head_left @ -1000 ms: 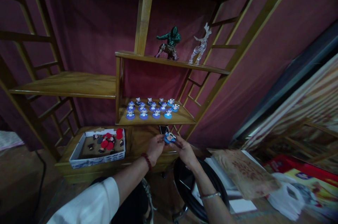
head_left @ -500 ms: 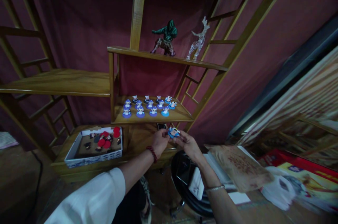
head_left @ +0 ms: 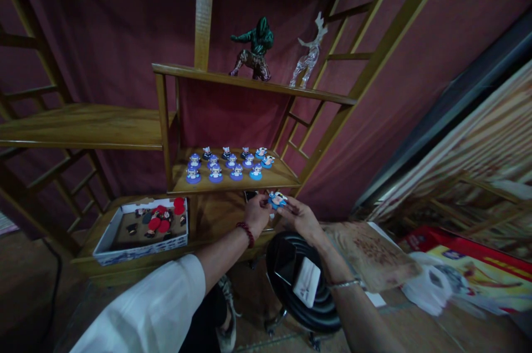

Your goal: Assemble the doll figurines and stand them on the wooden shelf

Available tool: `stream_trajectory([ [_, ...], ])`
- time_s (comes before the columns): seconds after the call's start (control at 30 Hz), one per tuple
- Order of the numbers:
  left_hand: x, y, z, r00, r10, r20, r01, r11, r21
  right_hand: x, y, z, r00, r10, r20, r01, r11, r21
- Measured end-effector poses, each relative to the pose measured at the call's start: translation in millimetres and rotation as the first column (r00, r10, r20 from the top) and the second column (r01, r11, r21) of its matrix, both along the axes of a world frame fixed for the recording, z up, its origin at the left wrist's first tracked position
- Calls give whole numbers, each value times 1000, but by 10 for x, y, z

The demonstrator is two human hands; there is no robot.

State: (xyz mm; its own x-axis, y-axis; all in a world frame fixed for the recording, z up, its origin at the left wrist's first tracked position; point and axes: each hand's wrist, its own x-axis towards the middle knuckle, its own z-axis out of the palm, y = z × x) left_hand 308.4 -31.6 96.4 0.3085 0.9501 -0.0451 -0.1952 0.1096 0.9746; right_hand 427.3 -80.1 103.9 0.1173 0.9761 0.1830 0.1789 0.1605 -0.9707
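Both my hands pinch one small cartoon figurine [head_left: 276,199] with a blue base, just below and in front of the lower shelf. My left hand [head_left: 257,213] closes on its left side, a red bead bracelet at the wrist. My right hand [head_left: 302,221] grips its right side, with a silver bangle lower on that arm. Behind, the wooden shelf [head_left: 276,180] carries several similar figurines in rows: a purple-based one [head_left: 215,173] and others in front, a blue-based one [head_left: 256,172] at the right, and dark ones [head_left: 226,152] at the back.
A shallow box [head_left: 141,252] at lower left holds red discs and small figure parts. On the upper shelf stand a green-and-brown statue [head_left: 254,49] and a clear deer figure [head_left: 308,56]. A black round stool [head_left: 328,308] bears a white packet [head_left: 307,282]. Bags and cartons lie right.
My view has shifted slightly, so the shelves sit further left and higher. The figurine, still in both hands, has been raised a little and turned.
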Motion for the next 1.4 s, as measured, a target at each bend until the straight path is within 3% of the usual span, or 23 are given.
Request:
stream_trajectory([
  [0.23,67,21,86,997,-19,73,22,999,-45,87,23,22,999,4,-39,-4,1000,6],
  [0.5,101,4,261,961,-67,267,102,988,-117,156,51,123,1000,-14,-4,14,999,34],
  [0.9,246,100,213,934,-134,332,168,983,-76,289,102,190,1000,-15,-23,15,999,35],
  [1.4,302,136,360,930,-154,334,176,984,-38,305,162,377,1000,19,-16,-19,999,26],
])
